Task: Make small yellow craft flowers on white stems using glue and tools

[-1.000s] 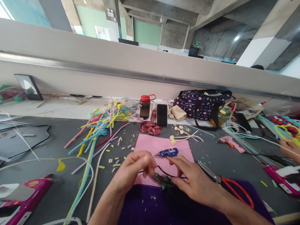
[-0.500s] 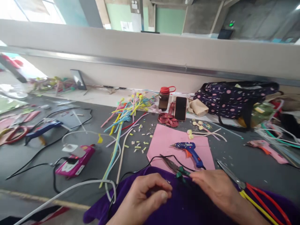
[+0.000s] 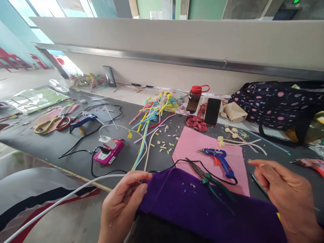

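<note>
My left hand is at the left edge of the purple cloth, fingers curled and thumb near the index finger. What lies between them, if anything, is hidden. Over at the right, my right hand hovers near the table edge, index finger stretched out and other fingers bent, nothing visible in it. Green-handled pliers lie untouched between my hands, jaws on the pink sheet and handles over the cloth. A blue glue gun rests on that sheet. Scissors are mostly covered by my right hand.
Colourful fuzzy stems lie beyond small cut pieces. A magenta power block, another glue gun and scissors are leftward. A bottle, phone and patterned bag stand behind. Cables cross the table.
My right hand has let go of the pliers and moved right, over the scissors. My left hand has shifted left to the cloth's edge. The view has turned left.
</note>
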Demonstrator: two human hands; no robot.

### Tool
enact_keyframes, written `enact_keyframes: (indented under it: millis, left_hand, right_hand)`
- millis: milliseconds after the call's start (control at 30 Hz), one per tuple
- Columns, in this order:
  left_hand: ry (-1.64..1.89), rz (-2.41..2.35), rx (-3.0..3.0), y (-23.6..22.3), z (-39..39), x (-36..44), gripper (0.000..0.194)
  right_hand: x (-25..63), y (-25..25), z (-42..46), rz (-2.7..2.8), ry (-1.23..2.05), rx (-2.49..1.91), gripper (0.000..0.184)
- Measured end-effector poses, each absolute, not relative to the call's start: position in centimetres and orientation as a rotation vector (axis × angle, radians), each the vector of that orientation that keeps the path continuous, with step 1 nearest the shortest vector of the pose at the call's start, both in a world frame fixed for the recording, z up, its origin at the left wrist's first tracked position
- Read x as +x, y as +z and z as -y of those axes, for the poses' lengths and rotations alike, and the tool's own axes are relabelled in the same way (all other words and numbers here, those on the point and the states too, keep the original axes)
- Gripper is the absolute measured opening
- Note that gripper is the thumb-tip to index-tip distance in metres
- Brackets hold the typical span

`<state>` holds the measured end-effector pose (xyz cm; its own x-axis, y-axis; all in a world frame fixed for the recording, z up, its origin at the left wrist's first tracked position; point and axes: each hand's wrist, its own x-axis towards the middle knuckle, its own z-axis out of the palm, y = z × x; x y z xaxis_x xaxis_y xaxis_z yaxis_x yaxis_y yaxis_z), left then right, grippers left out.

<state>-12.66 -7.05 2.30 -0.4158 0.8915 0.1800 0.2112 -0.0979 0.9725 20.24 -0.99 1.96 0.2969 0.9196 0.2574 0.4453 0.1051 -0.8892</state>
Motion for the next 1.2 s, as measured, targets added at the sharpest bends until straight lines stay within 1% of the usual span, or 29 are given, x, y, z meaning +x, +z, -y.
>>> enact_keyframes:
  millis: [167, 300, 467, 500, 633, 667, 700, 733, 800, 867, 933, 1000, 1067, 1133, 1200]
  left_hand:
    - [1.360, -1.388, 1.585, 1.3, 7.5, -11.6, 0.020]
    - [1.259, -1.372, 1.545, 0.8, 7.3, -10.4, 0.017]
    - [1.212, -1.225, 1.530, 1.0, 6.7, -9.2, 0.020]
    - [1.204, -1.197, 1.497, 1.1, 6.5, -8.8, 0.023]
    - [1.125, -0.938, 1.425, 1.9, 4.9, -5.9, 0.050]
    - [1.079, -0.877, 1.416, 2.2, 4.5, -5.3, 0.053]
    - [1.006, -0.824, 1.418, 2.5, 4.0, -4.8, 0.052]
    - [0.941, -0.776, 1.421, 2.7, 3.7, -4.6, 0.043]
    - [0.819, -0.703, 1.426, 2.9, 3.2, -5.2, 0.013]
    - [0.911, -0.829, 1.346, 2.6, 3.1, -6.9, 0.014]
    - [1.117, -1.031, 1.252, 1.8, 3.5, -9.2, 0.014]
    - [1.250, -1.196, 1.168, 0.9, 4.2, -11.1, 0.012]
    - [1.306, -1.304, 1.163, 0.2, 4.9, -12.3, 0.011]
    - [1.279, -1.416, 1.277, 0.0, 5.5, -12.6, 0.010]
    - [1.225, -1.502, 1.502, 0.0, 5.7, -12.2, 0.012]
  right_hand:
    - [19.7, 2.4, 1.3, 1.252, 0.745, -1.405, 0.017]
    - [19.6, 3.3, 1.8, 1.251, 0.859, -1.212, 0.015]
    - [18.3, 3.9, 3.1, 1.385, 0.942, -1.070, 0.017]
    - [17.8, 3.9, 3.3, 1.425, 0.975, -1.055, 0.017]
    - [15.3, 4.5, 3.6, 1.587, 1.171, -0.965, 0.018]
    - [14.8, 4.8, 3.7, 1.616, 1.212, -0.926, 0.018]
    - [14.4, 5.1, 3.7, 1.635, 1.240, -0.893, 0.019]
    - [14.2, 5.5, 3.7, 1.642, 1.245, -0.876, 0.019]
    - [14.5, 5.9, 3.8, 1.603, 1.196, -0.903, 0.019]
    - [15.5, 5.8, 3.8, 1.511, 1.096, -0.979, 0.017]
    - [16.7, 5.1, 3.7, 1.447, 0.987, -1.084, 0.016]
    - [17.5, 4.0, 3.3, 1.528, 0.896, -1.227, 0.016]
    - [17.5, 2.7, 2.7, 1.810, 0.849, -1.325, 0.017]
    - [16.7, 1.5, 2.0, 2.186, 0.769, -1.284, 0.018]
    - [15.2, 0.3, 1.4, 2.469, 0.558, -1.170, 0.019]
